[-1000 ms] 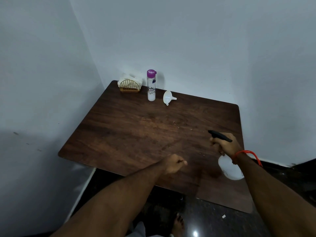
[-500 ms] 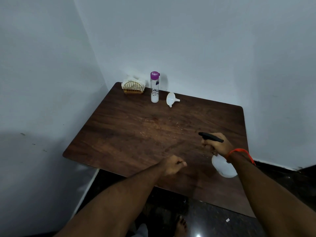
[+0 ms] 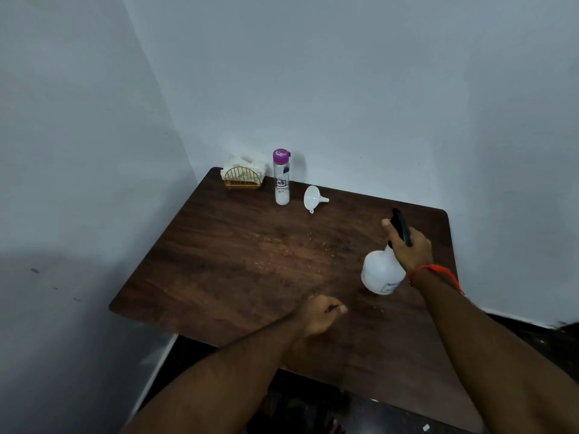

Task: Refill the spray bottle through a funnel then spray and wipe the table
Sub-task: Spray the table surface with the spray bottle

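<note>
My right hand (image 3: 410, 245) grips the black trigger head of a white spray bottle (image 3: 382, 272), held tilted above the right part of the dark wooden table (image 3: 219, 277). My left hand (image 3: 322, 314) is a closed fist with nothing in it, low over the table's front middle. A white funnel (image 3: 313, 198) lies on its side at the back. Left of it stands a clear bottle with a purple cap (image 3: 281, 177). A gold wire holder with white napkins (image 3: 243, 175) sits in the back left corner. Crumbs (image 3: 282, 245) are scattered across the middle of the table.
White walls close in on the table's left and back sides. A dark floor (image 3: 313, 408) shows below the front edge. An orange band (image 3: 435, 270) circles my right wrist.
My right hand has carried the spray bottle farther back over the table and turned its nozzle away from me. My left fist has stayed where it was.
</note>
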The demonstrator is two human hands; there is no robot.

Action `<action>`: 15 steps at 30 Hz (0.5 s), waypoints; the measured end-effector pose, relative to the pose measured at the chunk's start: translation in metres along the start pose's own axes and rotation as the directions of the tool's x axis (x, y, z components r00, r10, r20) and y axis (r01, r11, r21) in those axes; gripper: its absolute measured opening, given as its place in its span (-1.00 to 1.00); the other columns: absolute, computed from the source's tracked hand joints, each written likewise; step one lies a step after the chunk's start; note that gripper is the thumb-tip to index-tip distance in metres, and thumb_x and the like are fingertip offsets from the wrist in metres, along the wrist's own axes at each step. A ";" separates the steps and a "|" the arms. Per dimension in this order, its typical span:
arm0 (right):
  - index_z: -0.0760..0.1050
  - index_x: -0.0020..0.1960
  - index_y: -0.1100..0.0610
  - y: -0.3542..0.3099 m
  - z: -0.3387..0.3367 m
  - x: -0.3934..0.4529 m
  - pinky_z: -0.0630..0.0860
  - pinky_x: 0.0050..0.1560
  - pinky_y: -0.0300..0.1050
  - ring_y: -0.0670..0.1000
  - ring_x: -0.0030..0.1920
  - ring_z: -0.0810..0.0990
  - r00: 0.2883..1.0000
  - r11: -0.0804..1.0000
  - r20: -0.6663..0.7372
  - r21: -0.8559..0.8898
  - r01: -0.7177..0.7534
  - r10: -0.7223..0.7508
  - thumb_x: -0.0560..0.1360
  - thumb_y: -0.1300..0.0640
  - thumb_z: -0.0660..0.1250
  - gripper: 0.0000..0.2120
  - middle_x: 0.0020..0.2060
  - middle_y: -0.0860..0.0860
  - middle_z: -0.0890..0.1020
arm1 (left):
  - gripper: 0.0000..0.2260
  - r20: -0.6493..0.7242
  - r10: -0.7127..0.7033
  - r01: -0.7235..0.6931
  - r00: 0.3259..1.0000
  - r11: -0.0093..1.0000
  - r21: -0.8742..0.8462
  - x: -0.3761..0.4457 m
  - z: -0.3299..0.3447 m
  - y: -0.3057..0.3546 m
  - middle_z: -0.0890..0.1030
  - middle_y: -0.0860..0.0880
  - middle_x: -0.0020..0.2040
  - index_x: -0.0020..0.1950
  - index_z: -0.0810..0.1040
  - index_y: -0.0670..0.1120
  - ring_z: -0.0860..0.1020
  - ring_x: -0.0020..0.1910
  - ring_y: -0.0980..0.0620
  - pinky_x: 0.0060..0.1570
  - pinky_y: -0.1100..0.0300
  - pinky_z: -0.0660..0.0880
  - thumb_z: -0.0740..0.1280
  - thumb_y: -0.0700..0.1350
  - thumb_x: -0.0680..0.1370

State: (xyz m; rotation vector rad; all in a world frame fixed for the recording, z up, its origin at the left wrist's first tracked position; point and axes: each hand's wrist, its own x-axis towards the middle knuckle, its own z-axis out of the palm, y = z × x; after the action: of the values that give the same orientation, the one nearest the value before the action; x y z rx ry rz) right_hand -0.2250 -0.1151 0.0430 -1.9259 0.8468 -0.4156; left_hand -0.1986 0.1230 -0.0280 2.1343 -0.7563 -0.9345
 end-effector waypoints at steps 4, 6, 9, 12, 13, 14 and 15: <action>0.58 -0.18 -0.10 -0.023 0.016 0.011 0.66 -0.23 0.09 0.09 -0.26 0.64 0.997 0.999 0.062 -0.029 0.046 -0.044 0.37 -0.43 0.36 -0.61 -0.31 0.01 0.64 | -0.72 -0.079 -0.013 0.008 0.997 0.998 -0.066 0.013 -0.013 0.002 0.62 0.03 0.24 0.32 0.56 0.03 0.56 0.20 0.08 0.28 0.11 0.49 0.24 0.02 0.64; 0.58 -0.15 -0.06 -0.031 0.025 0.015 0.66 -0.36 0.07 0.09 -0.24 0.64 0.996 0.999 0.086 -0.031 0.043 -0.040 0.35 -0.40 0.40 -0.60 -0.26 0.05 0.64 | -0.69 -0.131 -0.026 0.010 0.991 0.992 -0.122 0.022 -0.021 0.005 0.59 0.03 0.28 0.38 0.50 0.04 0.54 0.25 0.07 0.29 0.09 0.48 0.25 0.00 0.64; 0.61 -0.06 0.01 -0.041 0.039 0.024 0.63 -0.46 -0.01 0.07 -0.24 0.65 0.998 1.000 0.053 0.003 0.015 -0.015 0.33 -0.35 0.45 -0.54 -0.23 0.06 0.64 | -0.61 -0.187 -0.019 -0.021 0.982 0.977 -0.210 0.038 -0.033 0.014 0.52 0.01 0.37 0.47 0.40 0.05 0.47 0.36 0.05 0.36 0.04 0.43 0.27 -0.03 0.63; 0.62 -0.08 0.03 -0.049 0.050 0.039 0.61 -0.48 -0.10 0.08 -0.27 0.65 0.998 1.000 0.056 -0.001 -0.004 0.004 0.33 -0.33 0.47 -0.56 -0.25 0.05 0.63 | -0.56 -0.236 0.029 -0.082 0.971 0.973 -0.214 0.056 -0.047 0.026 0.45 0.01 0.46 0.52 0.33 0.01 0.40 0.43 0.05 0.43 0.05 0.36 0.27 -0.05 0.63; 0.62 -0.09 0.02 -0.050 0.054 0.044 0.61 -0.48 -0.11 0.08 -0.28 0.65 0.998 1.000 0.064 -0.008 -0.007 0.008 0.32 -0.33 0.47 -0.57 -0.26 0.06 0.63 | -0.54 -0.250 0.051 -0.108 0.967 0.969 -0.220 0.062 -0.052 0.030 0.43 0.00 0.47 0.53 0.32 -0.02 0.39 0.44 0.05 0.45 0.05 0.34 0.27 -0.06 0.63; 0.62 -0.11 0.01 -0.051 0.057 0.049 0.62 -0.46 -0.10 0.08 -0.27 0.65 0.998 1.000 0.069 -0.008 -0.014 0.014 0.31 -0.34 0.48 -0.57 -0.25 0.07 0.64 | -0.53 -0.262 0.063 -0.124 0.963 0.966 -0.226 0.067 -0.056 0.033 0.41 0.00 0.48 0.54 0.30 -0.04 0.38 0.44 0.05 0.46 0.05 0.33 0.28 -0.06 0.63; 0.62 -0.12 0.00 -0.051 0.060 0.055 0.63 -0.45 -0.06 0.07 -0.26 0.65 0.997 1.000 0.070 0.001 -0.026 0.026 0.29 -0.34 0.48 -0.57 -0.25 0.07 0.64 | -0.52 -0.272 0.068 -0.133 0.960 0.964 -0.230 0.073 -0.061 0.036 0.39 -0.01 0.50 0.55 0.29 -0.05 0.37 0.45 0.05 0.46 0.05 0.32 0.28 -0.05 0.63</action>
State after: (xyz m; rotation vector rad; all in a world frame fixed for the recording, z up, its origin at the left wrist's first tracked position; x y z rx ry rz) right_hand -0.1311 -0.1001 0.0550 -1.9144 0.8252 -0.3312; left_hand -0.1174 0.0695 0.0024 1.9312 -0.5775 -0.6386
